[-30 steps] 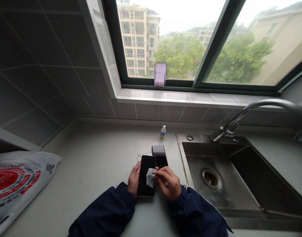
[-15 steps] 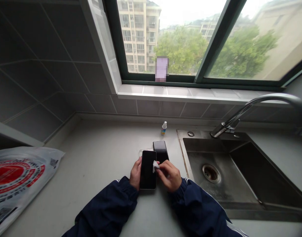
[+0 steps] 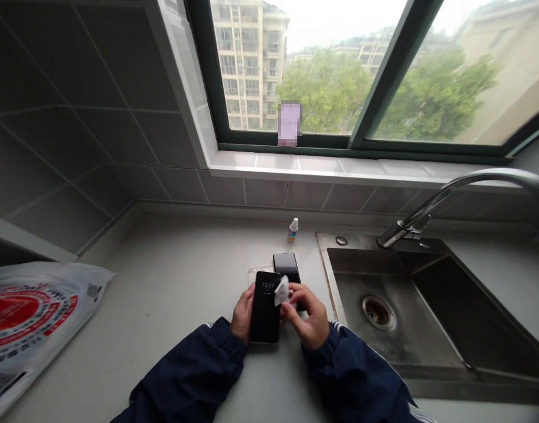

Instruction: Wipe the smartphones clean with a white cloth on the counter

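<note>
Black-screened phone (image 3: 264, 317) shows 13:27 near its top.

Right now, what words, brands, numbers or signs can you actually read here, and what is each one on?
"13:27": on the lit screen of the phone in the left hand; the marks beneath are too small.
Plastic bag: red and dark print, too blurred to read.
Small bottle: label too small to read.
Slip at the window: pixelated, unreadable.
</note>
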`<state>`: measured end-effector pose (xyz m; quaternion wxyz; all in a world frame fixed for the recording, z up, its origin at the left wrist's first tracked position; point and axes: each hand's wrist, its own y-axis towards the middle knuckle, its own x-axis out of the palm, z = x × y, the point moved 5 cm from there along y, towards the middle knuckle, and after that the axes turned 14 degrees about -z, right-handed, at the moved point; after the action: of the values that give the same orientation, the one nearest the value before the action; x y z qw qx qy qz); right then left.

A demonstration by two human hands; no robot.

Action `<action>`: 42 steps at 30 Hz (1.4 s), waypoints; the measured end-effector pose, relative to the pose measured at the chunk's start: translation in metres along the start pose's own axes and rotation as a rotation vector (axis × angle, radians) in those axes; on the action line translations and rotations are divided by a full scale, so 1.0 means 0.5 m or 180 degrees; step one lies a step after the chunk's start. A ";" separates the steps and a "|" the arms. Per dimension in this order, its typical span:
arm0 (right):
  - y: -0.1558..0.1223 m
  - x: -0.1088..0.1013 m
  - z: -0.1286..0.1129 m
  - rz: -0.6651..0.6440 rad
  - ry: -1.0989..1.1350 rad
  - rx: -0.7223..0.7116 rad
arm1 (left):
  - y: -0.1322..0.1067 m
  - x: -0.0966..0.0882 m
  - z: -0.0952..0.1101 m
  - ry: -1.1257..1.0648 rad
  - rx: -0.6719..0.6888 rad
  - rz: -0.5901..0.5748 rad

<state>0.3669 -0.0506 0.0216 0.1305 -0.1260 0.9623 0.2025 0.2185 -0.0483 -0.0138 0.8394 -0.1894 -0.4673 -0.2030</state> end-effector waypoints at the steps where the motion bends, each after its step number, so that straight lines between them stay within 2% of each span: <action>1: -0.004 0.017 -0.011 -0.0283 -0.0161 -0.0185 | 0.000 -0.005 0.002 -0.0111 0.0138 0.0121; 3: -0.015 0.050 -0.029 -0.0845 -0.0769 -0.0587 | 0.001 -0.014 0.005 -0.0292 0.0377 0.0297; 5: -0.023 0.072 -0.033 -0.1186 -0.1396 -0.0797 | 0.003 -0.018 0.004 -0.0359 0.0386 0.0320; 8: -0.025 0.083 -0.018 -0.1374 -0.2004 -0.0769 | 0.004 -0.015 0.004 -0.0367 0.0330 0.0183; 12: -0.020 0.078 0.000 -0.1287 -0.2398 -0.0749 | 0.003 -0.007 0.000 -0.0269 0.0263 -0.0016; 16: -0.017 0.070 -0.004 -0.1190 -0.2406 -0.0723 | 0.005 -0.001 -0.006 -0.0185 0.0260 -0.0161; 23: -0.012 0.066 -0.011 -0.1190 -0.2354 -0.0727 | 0.003 0.008 -0.001 0.0058 0.0557 -0.0202; 27: -0.012 0.071 -0.006 -0.1088 -0.2498 -0.0638 | 0.006 0.002 -0.011 0.0061 0.0461 -0.0413; 29: -0.014 0.079 -0.007 -0.1116 -0.2576 -0.0604 | 0.008 -0.009 -0.011 0.0062 0.0486 -0.0290; 33: -0.025 0.104 -0.019 -0.1488 -0.2640 -0.0605 | 0.007 -0.019 -0.003 -0.0106 0.0537 0.0128; 37: -0.041 0.123 -0.046 -0.1796 -0.2412 -0.0845 | -0.004 0.000 0.009 -0.0432 0.0400 0.0211; 42: -0.050 0.129 -0.064 -0.1950 -0.2225 -0.1069 | -0.013 0.007 0.023 -0.0514 0.0250 0.0290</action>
<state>0.3077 -0.0987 0.0215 0.4769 -0.3469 0.7338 0.3372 0.2086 -0.0485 -0.0040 0.8142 -0.1931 -0.5318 -0.1301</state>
